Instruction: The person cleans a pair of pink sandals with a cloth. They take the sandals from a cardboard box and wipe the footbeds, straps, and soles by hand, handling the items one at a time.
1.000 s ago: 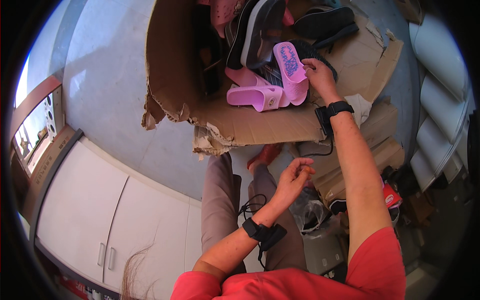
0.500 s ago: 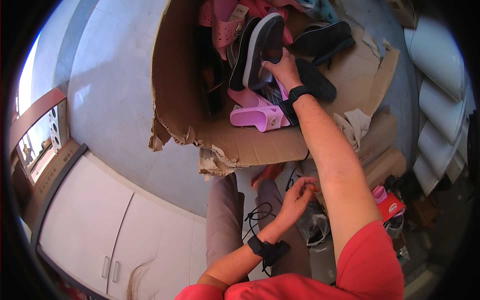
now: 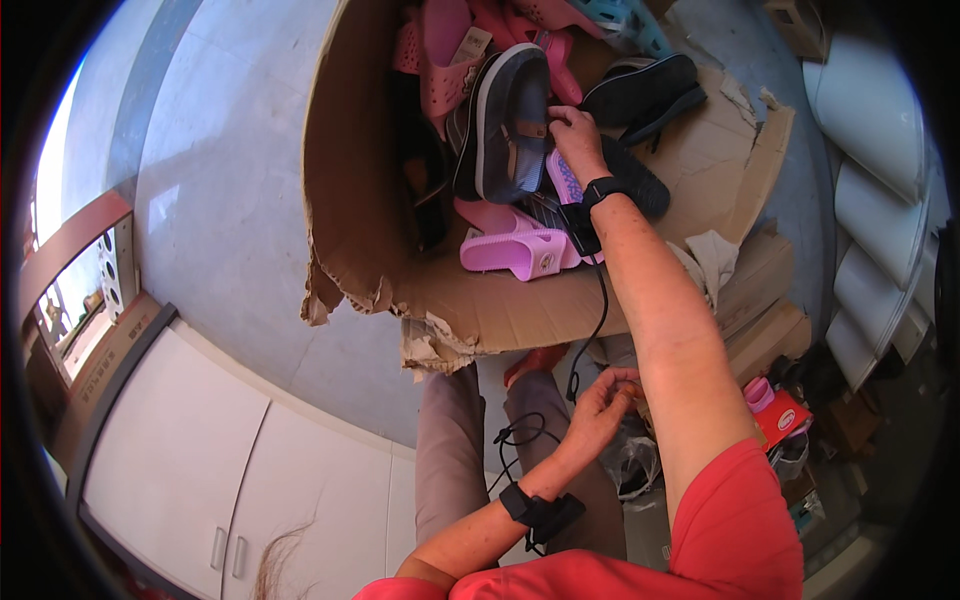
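Note:
My right hand [image 3: 577, 145] reaches into a torn cardboard box [image 3: 340, 190], fingers curled and fingertips at the strap edge of a dark blue slipper [image 3: 512, 120] with a grey rim. That slipper leans on its side against another dark slipper [image 3: 465, 165]. Below the hand lie a pink-lilac slide [image 3: 515, 253] and part of a purple patterned one [image 3: 563, 178]. A black slipper [image 3: 640, 185] sits partly hidden behind my wrist. My left hand [image 3: 595, 420] is held low in front of my legs, fingers closed; a small orange spot shows at the fingertips, too small to name.
Pink clogs [image 3: 445, 70], black slippers [image 3: 645, 90] and a light blue shoe [image 3: 620, 25] also lie in the box. White cabinets [image 3: 180, 450] stand at lower left. Black cables [image 3: 520, 430] hang by my wrists. Boxes and a red carton [image 3: 780, 415] are at right.
The dark blue slipper has shifted slightly left and down, tipping more upright. My right hand has slid to its right edge, with the thumb out of its opening. The left hand has barely moved.

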`<state>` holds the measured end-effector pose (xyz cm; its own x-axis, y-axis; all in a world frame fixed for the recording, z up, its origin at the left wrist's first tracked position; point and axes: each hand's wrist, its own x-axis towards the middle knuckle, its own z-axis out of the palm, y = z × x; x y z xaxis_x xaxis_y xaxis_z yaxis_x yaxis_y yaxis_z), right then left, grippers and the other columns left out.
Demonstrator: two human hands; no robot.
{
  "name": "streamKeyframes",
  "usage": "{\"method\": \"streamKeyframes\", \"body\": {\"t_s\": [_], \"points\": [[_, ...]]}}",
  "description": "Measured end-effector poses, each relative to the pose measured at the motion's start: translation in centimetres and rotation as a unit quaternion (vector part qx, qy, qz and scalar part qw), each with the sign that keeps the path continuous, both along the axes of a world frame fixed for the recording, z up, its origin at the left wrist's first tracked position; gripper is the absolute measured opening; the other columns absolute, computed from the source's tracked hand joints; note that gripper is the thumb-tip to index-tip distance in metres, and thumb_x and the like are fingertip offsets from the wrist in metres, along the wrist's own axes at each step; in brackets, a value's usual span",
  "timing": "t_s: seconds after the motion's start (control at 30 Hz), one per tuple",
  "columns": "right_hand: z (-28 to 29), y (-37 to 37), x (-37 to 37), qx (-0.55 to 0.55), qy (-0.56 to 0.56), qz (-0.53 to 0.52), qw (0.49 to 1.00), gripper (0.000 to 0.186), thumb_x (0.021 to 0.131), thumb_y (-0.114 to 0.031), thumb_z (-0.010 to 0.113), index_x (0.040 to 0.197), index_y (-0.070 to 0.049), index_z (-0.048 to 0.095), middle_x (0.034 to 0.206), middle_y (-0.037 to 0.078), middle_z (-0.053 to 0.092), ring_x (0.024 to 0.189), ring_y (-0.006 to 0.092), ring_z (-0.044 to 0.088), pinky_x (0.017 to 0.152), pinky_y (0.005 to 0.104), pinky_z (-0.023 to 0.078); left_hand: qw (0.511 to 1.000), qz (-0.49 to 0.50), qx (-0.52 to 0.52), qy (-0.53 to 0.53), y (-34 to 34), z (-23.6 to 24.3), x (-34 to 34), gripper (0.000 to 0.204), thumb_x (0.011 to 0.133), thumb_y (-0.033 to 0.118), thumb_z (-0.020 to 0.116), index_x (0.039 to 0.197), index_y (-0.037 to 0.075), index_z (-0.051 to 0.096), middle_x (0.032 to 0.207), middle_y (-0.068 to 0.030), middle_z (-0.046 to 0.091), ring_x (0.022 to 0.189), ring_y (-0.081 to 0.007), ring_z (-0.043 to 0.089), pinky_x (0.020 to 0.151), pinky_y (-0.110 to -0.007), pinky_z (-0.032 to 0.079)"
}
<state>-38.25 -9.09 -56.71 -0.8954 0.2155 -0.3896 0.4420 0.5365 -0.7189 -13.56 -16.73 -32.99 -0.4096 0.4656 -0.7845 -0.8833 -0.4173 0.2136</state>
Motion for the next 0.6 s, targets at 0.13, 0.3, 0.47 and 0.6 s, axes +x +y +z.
{"method": "streamKeyframes", "body": {"t_s": [0.13, 0.3, 0.47, 0.6], "points": [[-0.7, 1.1, -1.7, 0.077, 0.031, -0.013, 0.996, 0.038, 0.073, -0.008, 0.056, 0.110, -0.004, 0.058, 0.101, 0.020, 0.059, 0.095, 0.0321, 0.057, 0.085, 0.0350, 0.044, 1.000, -0.008, 0.002, 0.001, 0.9, 0.2, 0.3, 0.022, 0.091, 0.010, 0.044, 0.110, -0.001, 0.049, 0.093, -0.0038, 0.059, 0.083, -0.0081, 0.052, 0.077, -0.022, 0.043], [-1.0, -0.3, -3.1, 0.262, 0.027, 0.026, 0.964, 0.044, 0.072, -0.015, 0.063, 0.115, -0.012, 0.054, 0.114, 0.013, 0.053, 0.103, 0.0351, 0.051, 0.087, 0.0411, 0.043, 1.000, 0.021, 0.007, -0.006, 0.3, 0.8, -1.0, 0.022, 0.092, 0.011, 0.044, 0.111, 0.000, 0.048, 0.090, -0.0025, 0.057, 0.083, -0.0073, 0.052, 0.076, -0.022, 0.043], [-1.3, 0.8, -4.5, 0.319, -0.008, 0.124, 0.940, 0.058, 0.068, -0.024, 0.069, 0.120, -0.014, 0.047, 0.118, 0.009, 0.051, 0.107, 0.0331, 0.049, 0.086, 0.0466, 0.042, 1.000, 0.002, 0.011, -0.017, 0.2, 1.0, -1.8, 0.024, 0.091, 0.009, 0.043, 0.114, 0.000, 0.047, 0.093, -0.0024, 0.057, 0.085, -0.0070, 0.052, 0.077, -0.021, 0.043], [-2.3, -0.2, -6.6, 0.352, -0.025, 0.167, 0.921, 0.045, 0.069, -0.025, 0.066, 0.106, -0.005, 0.049, 0.112, 0.012, 0.053, 0.105, 0.0325, 0.051, 0.085, 0.0459, 0.043, 0.999, 0.016, 0.040, -0.023, 0.4, 0.6, 0.1, 0.025, 0.092, 0.008, 0.043, 0.116, 0.000, 0.046, 0.097, -0.0018, 0.056, 0.087, -0.0060, 0.051, 0.077, -0.020, 0.042]]}}
